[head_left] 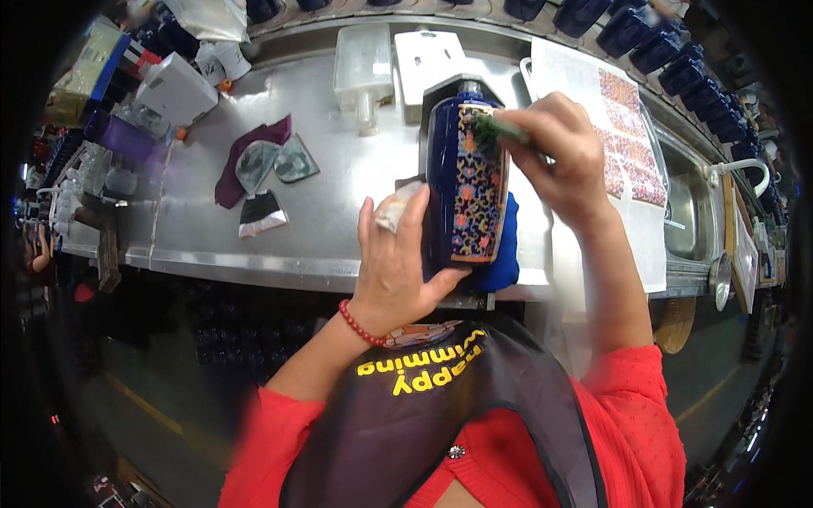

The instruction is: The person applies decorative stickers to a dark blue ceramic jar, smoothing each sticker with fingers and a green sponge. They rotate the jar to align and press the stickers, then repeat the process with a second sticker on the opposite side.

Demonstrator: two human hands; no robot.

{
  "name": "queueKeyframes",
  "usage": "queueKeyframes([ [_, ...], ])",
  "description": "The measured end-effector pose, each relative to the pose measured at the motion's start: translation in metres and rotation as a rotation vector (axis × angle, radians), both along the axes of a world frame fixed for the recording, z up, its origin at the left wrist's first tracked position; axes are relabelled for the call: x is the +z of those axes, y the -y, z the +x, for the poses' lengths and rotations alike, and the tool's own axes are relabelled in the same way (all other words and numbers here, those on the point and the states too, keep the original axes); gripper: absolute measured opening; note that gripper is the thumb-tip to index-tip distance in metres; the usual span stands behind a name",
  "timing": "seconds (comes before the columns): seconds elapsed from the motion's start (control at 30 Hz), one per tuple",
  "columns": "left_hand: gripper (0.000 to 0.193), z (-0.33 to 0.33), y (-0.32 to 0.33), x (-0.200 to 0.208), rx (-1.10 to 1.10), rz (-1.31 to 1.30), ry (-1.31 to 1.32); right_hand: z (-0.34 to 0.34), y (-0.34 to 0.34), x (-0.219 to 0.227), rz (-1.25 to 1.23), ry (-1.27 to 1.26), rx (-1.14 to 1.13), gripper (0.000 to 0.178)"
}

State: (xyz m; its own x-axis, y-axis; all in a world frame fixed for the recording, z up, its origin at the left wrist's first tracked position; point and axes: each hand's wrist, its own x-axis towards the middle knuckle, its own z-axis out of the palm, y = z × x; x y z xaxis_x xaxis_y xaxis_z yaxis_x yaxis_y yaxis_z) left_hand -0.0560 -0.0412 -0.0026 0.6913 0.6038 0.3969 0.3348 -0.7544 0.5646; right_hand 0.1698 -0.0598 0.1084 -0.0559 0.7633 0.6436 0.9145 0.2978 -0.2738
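Head view, looking straight down: mid-frame stands a tall dark-blue vase (467,182) with a bright flowered band, its long axis running up and down the picture, neck toward the top, base toward the near edge of the steel desk (339,195). The left hand (396,267) cups it from the lower left, fingers (412,222) curled round the lower body with a scrap of pale cloth or tape tucked under them. The right hand (563,148) comes in from the right, closer to the neck, fingers pinched shut on a small green tool (501,131) whose tip meets the patterned band near the shoulder. So the vase lies just left of the right hand, upright in the frame. A blue cloth (506,254) pads its lower right side. Over at centre-left, dark rags (254,165) lie flat. Upper centre, two clear plastic containers (362,63); contents can't be made out. Right side, a sheet of patterned decals (627,135) overhangs a sink (690,212). Along the top right, a row of dark-blue pots (652,42).
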Motion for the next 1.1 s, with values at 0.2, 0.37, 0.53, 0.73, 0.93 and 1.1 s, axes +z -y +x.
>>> queueKeyframes([
  [0.2,0.105,0.012,0.001,-0.006,0.096,0.054,0.05,0.003,0.058,-0.049,-0.394,-0.322,0.587,0.033],
  [0.37,0.101,0.009,-0.003,-0.012,0.158,0.206,-0.034,0.013,0.073,-0.066,-0.177,-0.114,0.348,0.041],
  [0.53,0.106,0.005,-0.011,-0.022,0.073,0.103,0.004,0.006,0.083,-0.069,-0.216,-0.497,0.396,0.044],
  [0.73,0.106,0.007,-0.002,-0.004,0.1,0.181,-0.04,0.007,0.087,-0.07,-0.354,-0.338,0.546,0.038],
  [0.93,0.101,0.017,0.003,0.02,0.055,0.325,-0.079,0.021,0.079,-0.078,-0.106,-0.191,0.277,0.041],
  [1.1,0.098,0.016,0.01,0.018,0.084,0.237,-0.03,0.032,0.036,-0.055,-0.426,-0.494,0.369,0.024],
])
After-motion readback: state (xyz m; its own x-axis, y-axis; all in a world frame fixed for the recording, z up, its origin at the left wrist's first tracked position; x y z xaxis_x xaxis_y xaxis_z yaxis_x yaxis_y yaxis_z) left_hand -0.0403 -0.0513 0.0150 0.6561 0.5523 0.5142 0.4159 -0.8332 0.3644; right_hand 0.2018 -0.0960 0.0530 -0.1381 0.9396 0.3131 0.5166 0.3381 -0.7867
